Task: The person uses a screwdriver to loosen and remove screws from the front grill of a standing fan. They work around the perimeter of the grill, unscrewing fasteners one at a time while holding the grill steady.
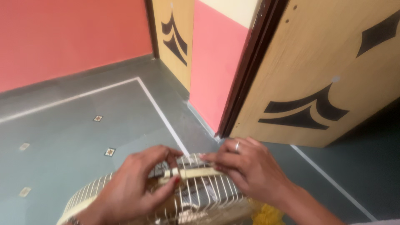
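Note:
A cream-coloured wire fan guard [200, 196] with many thin ribs sits low in the head view, over the grey floor. My left hand [133, 187] grips its upper rim band, thumb under and fingers over the wires. My right hand [246, 166], wearing a ring, pinches the same cream rim band [196, 173] from the right, fingertips almost meeting the left hand's. Through the ribs a grey blade or motor part shows dimly. The lower part of the guard is cut off by the frame edge.
A wooden door [333, 71] with black inlay stands open at right beside a dark door frame [246, 75]. Pink walls [71, 37] run behind, with a second door [175, 37] at the corner. A yellow cloth [266, 214] lies under my right wrist. White lines cross the grey floor [83, 125].

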